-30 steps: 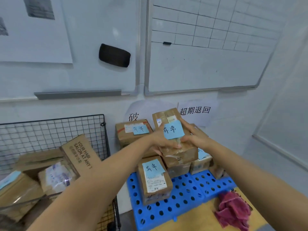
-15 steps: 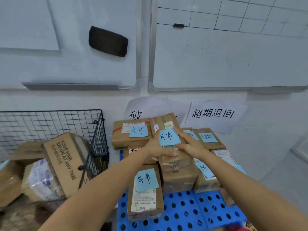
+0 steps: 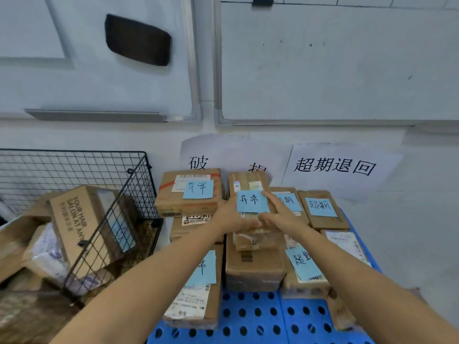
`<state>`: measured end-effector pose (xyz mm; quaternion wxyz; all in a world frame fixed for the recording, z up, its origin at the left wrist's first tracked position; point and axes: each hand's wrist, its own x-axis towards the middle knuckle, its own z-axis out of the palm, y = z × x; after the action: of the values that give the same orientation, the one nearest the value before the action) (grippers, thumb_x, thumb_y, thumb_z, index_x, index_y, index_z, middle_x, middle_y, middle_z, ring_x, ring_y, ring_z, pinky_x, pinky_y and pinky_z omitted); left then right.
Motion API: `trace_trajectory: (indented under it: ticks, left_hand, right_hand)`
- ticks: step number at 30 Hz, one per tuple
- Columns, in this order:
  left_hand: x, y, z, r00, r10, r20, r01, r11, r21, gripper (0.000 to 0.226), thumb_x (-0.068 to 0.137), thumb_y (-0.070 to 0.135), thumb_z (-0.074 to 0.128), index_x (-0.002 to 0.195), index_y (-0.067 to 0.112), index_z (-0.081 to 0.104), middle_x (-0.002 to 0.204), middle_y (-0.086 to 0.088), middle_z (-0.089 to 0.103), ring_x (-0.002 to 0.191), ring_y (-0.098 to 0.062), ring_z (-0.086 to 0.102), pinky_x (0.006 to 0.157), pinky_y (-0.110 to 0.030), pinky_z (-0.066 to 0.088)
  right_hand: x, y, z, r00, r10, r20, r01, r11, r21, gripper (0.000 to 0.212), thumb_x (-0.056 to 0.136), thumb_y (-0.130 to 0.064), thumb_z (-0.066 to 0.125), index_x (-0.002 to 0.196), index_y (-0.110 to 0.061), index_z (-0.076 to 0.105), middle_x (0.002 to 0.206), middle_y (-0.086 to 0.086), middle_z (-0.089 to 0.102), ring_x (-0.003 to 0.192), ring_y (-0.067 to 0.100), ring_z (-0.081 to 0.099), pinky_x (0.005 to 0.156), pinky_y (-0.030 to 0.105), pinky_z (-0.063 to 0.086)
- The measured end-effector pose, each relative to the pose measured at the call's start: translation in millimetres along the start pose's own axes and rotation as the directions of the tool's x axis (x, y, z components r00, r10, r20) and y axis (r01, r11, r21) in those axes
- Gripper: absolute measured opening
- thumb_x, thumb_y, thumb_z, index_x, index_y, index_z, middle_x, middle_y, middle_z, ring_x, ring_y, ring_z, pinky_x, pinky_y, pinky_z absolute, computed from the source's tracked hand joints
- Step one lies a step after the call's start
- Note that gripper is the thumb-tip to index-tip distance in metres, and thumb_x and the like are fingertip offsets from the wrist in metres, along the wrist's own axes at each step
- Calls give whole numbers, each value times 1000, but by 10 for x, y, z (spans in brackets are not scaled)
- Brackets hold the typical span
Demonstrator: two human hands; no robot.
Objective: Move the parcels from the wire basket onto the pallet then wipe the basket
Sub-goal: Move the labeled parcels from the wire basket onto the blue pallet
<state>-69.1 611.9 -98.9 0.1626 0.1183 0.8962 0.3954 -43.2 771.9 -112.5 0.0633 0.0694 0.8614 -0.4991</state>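
Observation:
A small brown parcel point(image 3: 248, 183) with a blue note lies on top of the stack of parcels on the blue perforated pallet point(image 3: 260, 316). My left hand point(image 3: 232, 217) grips its left near edge. My right hand point(image 3: 280, 214) grips its right side, fingers lying over the top. Several other brown parcels with blue notes sit around it on the pallet. To the left stands the black wire basket point(image 3: 139, 219), which holds several parcels, among them a cardboard box point(image 3: 74, 224) printed "YOUR HAIR SALON".
The pallet and basket stand against a white wall with two paper signs point(image 3: 332, 167) taped low on it. Above hang two whiteboards, and a black eraser point(image 3: 137, 39) sticks to the left one. Grey floor shows right of the pallet.
Both hands have brought the parcel down onto the stack on the pallet. My view has tilted down and closer, and the red cloth at the lower right has left the frame.

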Motion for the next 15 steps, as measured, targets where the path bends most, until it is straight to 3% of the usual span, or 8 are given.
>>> trace_trajectory:
  ticks: [2, 6, 9, 13, 15]
  left_hand:
    - [15, 2, 16, 1000, -12, -29, 12, 1000, 3, 85, 67, 35, 81, 136, 18, 34, 132, -1, 48, 129, -19, 41, 101, -27, 34]
    - [-30, 68, 48, 997, -23, -74, 30, 996, 84, 85, 70, 43, 76, 139, 19, 31, 137, -5, 44, 131, -25, 35, 107, -36, 32]
    - [-64, 89, 48, 995, -54, -88, 62, 995, 82, 88, 67, 48, 76, 138, 20, 32, 134, -5, 48, 127, -26, 43, 102, -39, 42]
    - [-150, 176, -105, 993, 23, -112, -10, 994, 110, 69, 77, 31, 74, 134, 14, 40, 132, -4, 51, 122, -21, 48, 94, -29, 41]
    - [-193, 237, -260, 990, 41, -137, -21, 989, 145, 58, 77, 32, 74, 125, 13, 47, 114, -1, 57, 110, -19, 53, 81, -23, 42]
  right_hand:
    - [43, 3, 9, 1000, -5, 12, 5, 1000, -7, 69, 85, -18, 61, 143, -29, 25, 130, 3, 39, 107, 16, 45, 87, 30, 45]
    - [109, 11, 42, 999, -22, 26, 23, 999, -36, 69, 86, -16, 59, 144, -25, 23, 126, 2, 41, 100, 12, 44, 75, 22, 41]
    - [103, -8, 32, 999, -31, 23, 32, 998, -52, 71, 85, -16, 61, 144, -24, 23, 131, 4, 43, 103, 13, 44, 82, 24, 37]
    - [28, -151, -92, 989, -149, -2, 147, 983, -113, 75, 81, -13, 66, 144, -23, 26, 135, 3, 42, 117, 13, 42, 89, 26, 37]
    - [2, -286, -192, 982, -186, -41, 176, 970, -169, 77, 80, -13, 68, 144, -23, 25, 141, 7, 33, 127, 19, 37, 97, 31, 39]
